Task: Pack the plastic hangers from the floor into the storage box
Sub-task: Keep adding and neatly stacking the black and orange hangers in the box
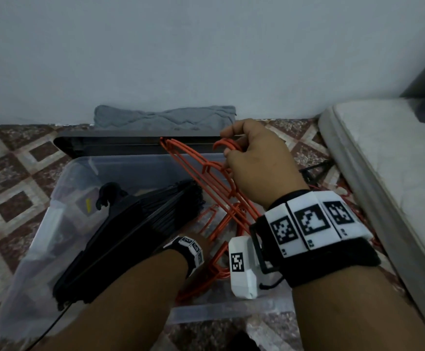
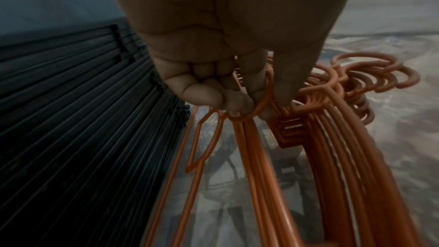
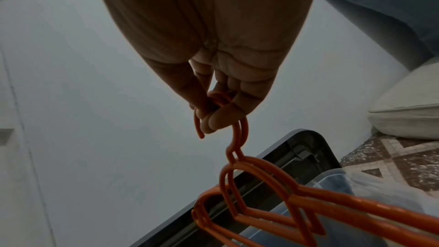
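A clear storage box [image 1: 231,314] stands open on the tiled floor. A stack of black hangers [image 1: 130,231] [image 2: 83,119] lies in its left half. Orange hangers [image 1: 217,262] [image 2: 332,129] lie in its right half. My right hand [image 1: 251,158] [image 3: 218,115] is above the box's far right corner, fingers curled round the hooks of a few orange hangers [image 1: 203,176] [image 3: 261,181] that slant down into the box. My left hand [image 1: 205,240] [image 2: 244,108] is low inside the box, pinching the hook of an orange hanger beside the orange pile.
The box's dark grey lid [image 1: 120,145] [image 3: 297,149] lies behind it against the wall, with a folded grey cloth [image 1: 163,117] beyond. A pale mattress [image 1: 383,160] runs along the right. A black hanger-like piece [image 1: 315,171] lies on the floor between box and mattress.
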